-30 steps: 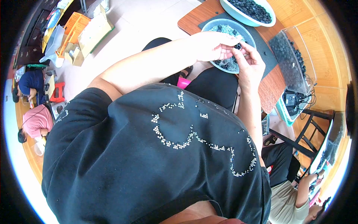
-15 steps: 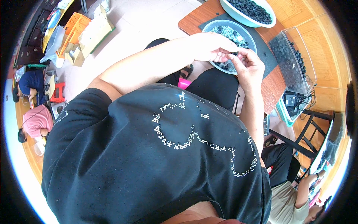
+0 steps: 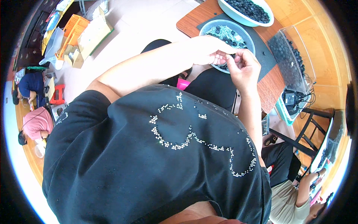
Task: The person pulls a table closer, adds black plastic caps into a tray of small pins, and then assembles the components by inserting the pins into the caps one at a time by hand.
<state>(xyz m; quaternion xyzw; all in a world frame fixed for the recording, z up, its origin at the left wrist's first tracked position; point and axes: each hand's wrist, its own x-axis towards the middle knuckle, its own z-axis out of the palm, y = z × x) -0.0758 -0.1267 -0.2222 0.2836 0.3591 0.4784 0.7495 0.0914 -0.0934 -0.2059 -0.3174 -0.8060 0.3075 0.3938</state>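
Black and small, one part [image 3: 233, 56] is pinched between narrowed left hand [image 3: 216, 49] and right hand [image 3: 244, 68].

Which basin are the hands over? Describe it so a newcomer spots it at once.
Start at the brown table, upper right. On its dark mat, the round basin sits partly beneath the left hand and right hand. Unlike the aqua basin beyond it, showing only black pieces, it holds pale, thin strands mixed with them.
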